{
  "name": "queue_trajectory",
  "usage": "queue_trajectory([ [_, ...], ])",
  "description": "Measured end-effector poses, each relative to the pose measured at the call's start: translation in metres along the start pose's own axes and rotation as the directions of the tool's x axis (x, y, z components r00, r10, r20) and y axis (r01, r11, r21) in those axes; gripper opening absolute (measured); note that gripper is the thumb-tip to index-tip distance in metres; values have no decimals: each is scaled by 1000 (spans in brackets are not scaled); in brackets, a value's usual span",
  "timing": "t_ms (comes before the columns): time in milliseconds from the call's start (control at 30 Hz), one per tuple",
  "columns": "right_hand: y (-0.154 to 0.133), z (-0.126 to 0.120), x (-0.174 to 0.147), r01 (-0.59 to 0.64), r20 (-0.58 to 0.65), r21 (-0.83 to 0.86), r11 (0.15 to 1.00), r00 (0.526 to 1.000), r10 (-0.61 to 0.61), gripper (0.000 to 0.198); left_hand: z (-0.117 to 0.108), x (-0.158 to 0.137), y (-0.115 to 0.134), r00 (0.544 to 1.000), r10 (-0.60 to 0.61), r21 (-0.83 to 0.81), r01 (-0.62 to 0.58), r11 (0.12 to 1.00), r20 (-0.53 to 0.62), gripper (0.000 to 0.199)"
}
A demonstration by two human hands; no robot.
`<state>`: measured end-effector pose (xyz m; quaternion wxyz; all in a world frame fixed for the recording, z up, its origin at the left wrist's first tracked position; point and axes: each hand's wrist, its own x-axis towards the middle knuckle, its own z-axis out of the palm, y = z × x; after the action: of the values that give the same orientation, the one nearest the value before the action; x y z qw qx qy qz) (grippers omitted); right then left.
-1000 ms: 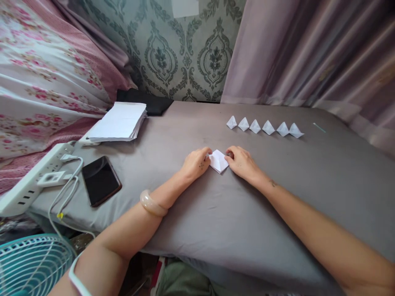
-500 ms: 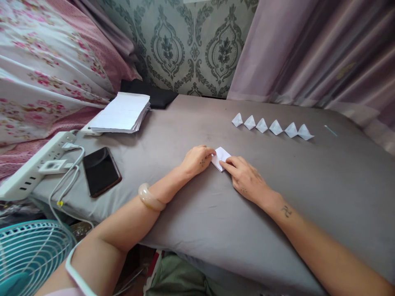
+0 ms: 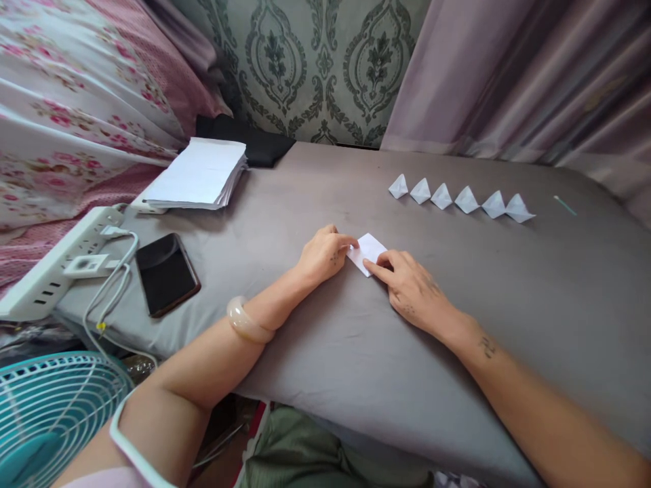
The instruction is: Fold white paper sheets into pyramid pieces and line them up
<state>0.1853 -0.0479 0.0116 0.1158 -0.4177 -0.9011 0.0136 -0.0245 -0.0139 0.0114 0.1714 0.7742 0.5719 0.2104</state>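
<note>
A small white folded paper [image 3: 371, 247] lies on the grey cloth-covered surface [image 3: 325, 325] between my two hands. At its left corner, my left hand [image 3: 322, 255] grips it with closed fingers, the index finger lying on top. My right hand [image 3: 413, 286] holds the paper's right side, thumb and index finger against its near edge and the other fingers curled. The undersides of the fingers are hidden. Beyond my right hand stands a row of several small white origami pieces [image 3: 467, 200] with pointed tops.
A stack of white paper [image 3: 196, 173] sits at the back left, by a black folded item [image 3: 264, 146]. Nearer are a phone [image 3: 167, 274], a white power strip [image 3: 55, 268] with cables, and a teal fan [image 3: 55, 413]. A thin pale stick [image 3: 565, 205] lies far right.
The view has tilted down slightly and shifted. My left index finger has moved onto the paper's face, and more of the paper shows between my hands.
</note>
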Motion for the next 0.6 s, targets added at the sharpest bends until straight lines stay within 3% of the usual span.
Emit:
queue_trajectory([
  [167, 1, 0, 1, -24, 9, 6, 1000, 1000, 24, 50, 5, 3, -7, 1000, 11, -25, -11, 1000, 0, 31],
  [300, 0, -1, 2, -45, 10, 62, 997, 999, 44, 50, 7, 3, -6, 966, 247, 33, -245, 969, -82, 30],
  [400, -1, -2, 2, -63, 9, 84, 994, 998, 62, 50, 8, 2, 0, 916, 400, -6, -400, 916, -22, 31],
  [500, 5, -3, 1, -40, -30, 214, 976, 998, 47, 51, 10, 0, 5, 922, 388, -27, -387, 922, 19, 32],
  [600, 11, -1, -1, -68, -152, 377, 924, 979, 134, 46, 12, -2, 8, 937, 349, 14, -349, 937, -3, 29],
])
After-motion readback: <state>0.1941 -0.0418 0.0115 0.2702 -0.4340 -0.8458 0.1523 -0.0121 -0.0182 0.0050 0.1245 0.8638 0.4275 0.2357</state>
